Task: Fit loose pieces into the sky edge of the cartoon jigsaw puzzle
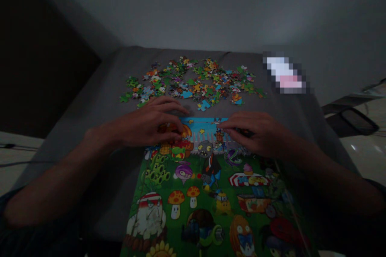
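A cartoon picture sheet (pixel 193 204) with plants, mushrooms and a zombie on green lies in front of me, its blue strip at the far edge. My left hand (pixel 147 122) rests over the sheet's far left corner, with its thumb and index finger apart and nothing visible between them. At the far right corner, my right hand (pixel 256 132) has its thumb and index fingertip pinched together against the blue strip. Whatever is in that pinch is too small and dark to make out. Just beyond the hands lies a light blue puzzle piece (pixel 204 105).
Loose puzzle pieces (pixel 197 87) are spread in a wide heap across the grey cloth surface (pixel 96 84). A lit, pixelated object (pixel 286 74) is at the back right. A dark-framed item (pixel 358 120) stands at the right side. A pale wall rises behind.
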A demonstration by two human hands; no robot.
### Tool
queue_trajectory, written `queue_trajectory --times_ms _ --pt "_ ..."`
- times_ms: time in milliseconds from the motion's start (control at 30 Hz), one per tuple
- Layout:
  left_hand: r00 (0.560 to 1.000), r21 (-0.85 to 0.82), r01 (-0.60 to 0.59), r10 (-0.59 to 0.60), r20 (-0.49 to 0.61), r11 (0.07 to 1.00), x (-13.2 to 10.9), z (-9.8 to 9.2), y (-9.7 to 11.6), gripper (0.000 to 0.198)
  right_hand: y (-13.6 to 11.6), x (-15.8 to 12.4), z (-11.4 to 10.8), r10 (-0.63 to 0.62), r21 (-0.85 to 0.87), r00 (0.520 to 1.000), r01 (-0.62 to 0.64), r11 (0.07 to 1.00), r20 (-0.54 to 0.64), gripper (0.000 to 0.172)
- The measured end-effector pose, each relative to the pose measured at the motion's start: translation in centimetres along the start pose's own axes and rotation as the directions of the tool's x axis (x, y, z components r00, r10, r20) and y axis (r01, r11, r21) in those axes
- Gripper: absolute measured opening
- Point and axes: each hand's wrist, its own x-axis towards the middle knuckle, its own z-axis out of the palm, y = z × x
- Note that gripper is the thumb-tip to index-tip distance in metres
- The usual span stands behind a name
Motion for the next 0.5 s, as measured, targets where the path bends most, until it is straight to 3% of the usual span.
queue_trajectory --times_ms 500 --pt "0.997 -0.004 0.063 -0.063 0.039 0.998 -0.12 0.04 -0.15 0.028 -0.03 0.03 -0.06 0.005 -0.008 1.0 -0.005 1.0 0.005 0.028"
